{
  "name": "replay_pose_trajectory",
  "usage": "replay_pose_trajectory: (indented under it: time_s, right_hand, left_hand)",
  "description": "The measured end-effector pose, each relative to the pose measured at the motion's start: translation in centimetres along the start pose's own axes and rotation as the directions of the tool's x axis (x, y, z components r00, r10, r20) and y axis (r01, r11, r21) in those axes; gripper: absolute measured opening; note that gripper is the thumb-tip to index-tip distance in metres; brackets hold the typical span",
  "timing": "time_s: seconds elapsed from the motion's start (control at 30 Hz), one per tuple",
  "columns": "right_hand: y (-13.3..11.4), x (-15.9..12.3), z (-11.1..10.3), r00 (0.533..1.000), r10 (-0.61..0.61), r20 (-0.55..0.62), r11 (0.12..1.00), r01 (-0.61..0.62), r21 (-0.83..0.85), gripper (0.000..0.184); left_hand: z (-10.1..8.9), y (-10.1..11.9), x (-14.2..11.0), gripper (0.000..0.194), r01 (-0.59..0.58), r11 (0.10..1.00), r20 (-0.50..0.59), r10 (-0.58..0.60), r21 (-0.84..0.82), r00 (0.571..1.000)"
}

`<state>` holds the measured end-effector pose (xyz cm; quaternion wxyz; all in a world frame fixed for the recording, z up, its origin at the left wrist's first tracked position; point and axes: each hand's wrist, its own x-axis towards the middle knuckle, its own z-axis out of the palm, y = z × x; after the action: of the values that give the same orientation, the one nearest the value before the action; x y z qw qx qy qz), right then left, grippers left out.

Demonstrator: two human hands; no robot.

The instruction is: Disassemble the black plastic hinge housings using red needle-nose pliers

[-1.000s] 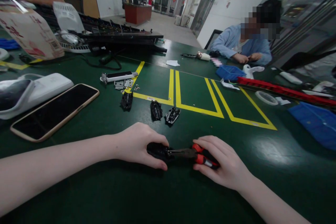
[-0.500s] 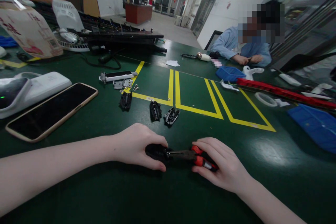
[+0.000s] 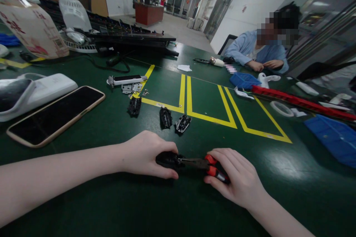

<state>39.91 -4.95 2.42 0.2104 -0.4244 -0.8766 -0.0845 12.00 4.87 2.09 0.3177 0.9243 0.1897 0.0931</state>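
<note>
My left hand (image 3: 146, 153) is closed over a small black plastic part (image 3: 167, 160) pressed on the green table (image 3: 111, 200). My right hand (image 3: 236, 177) grips the red-and-black handles of pliers (image 3: 204, 163), whose jaws reach into the black part. Just beyond my hands lie three similar black parts (image 3: 134, 106), (image 3: 165, 117), (image 3: 183, 123). Further back sit a silver-and-black hinge-like piece (image 3: 126, 79), small metal plates (image 3: 130, 88) and loose screws (image 3: 144, 93).
A phone (image 3: 55, 114) lies face up at left beside a white device (image 3: 33, 92). Black keyboards (image 3: 130, 35) and a bag (image 3: 30, 26) stand at the back left. A seated person in blue (image 3: 256, 52) works at back right, near blue bins (image 3: 244, 80), (image 3: 333, 137) and a red strip (image 3: 300, 100).
Both hands hold the same grip on the part and pliers; the view has shifted slightly, and the other person's hands have moved a little.
</note>
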Motion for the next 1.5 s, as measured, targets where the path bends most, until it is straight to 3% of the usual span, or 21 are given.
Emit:
replay_pose_trajectory:
  time_s: [0.27,0.53,0.9,1.37,1.5]
  right_hand:
    - [0.6,-1.0,1.0,1.0,0.013,-0.011,0.998,-0.013,0.054,0.03]
    - [0.4,-0.1,0.0,0.999,0.03,0.021,0.998,-0.031,0.061,0.03]
    - [0.6,-0.4,0.6,0.998,0.039,0.045,0.999,-0.04,0.018,0.024]
    - [0.0,0.4,0.1,0.995,0.059,0.086,0.998,-0.059,-0.009,0.043]
    - [-0.2,0.4,0.2,0.99,0.104,0.1,0.995,-0.102,-0.023,0.029]
  left_hand:
    - [0.2,-0.3,0.1,0.044,0.012,1.0,-0.005,-0.012,-0.009,1.0]
    - [0.0,0.0,0.1,0.043,0.041,0.999,-0.007,-0.041,-0.023,0.999]
    - [0.1,0.0,-0.1,0.041,0.018,1.0,0.014,-0.017,-0.025,1.0]
    - [0.0,0.1,0.1,0.042,0.035,0.999,-0.001,-0.035,-0.035,0.999]
    - [-0.1,0.1,0.1,0.04,0.023,0.999,-0.002,-0.023,-0.033,1.0]
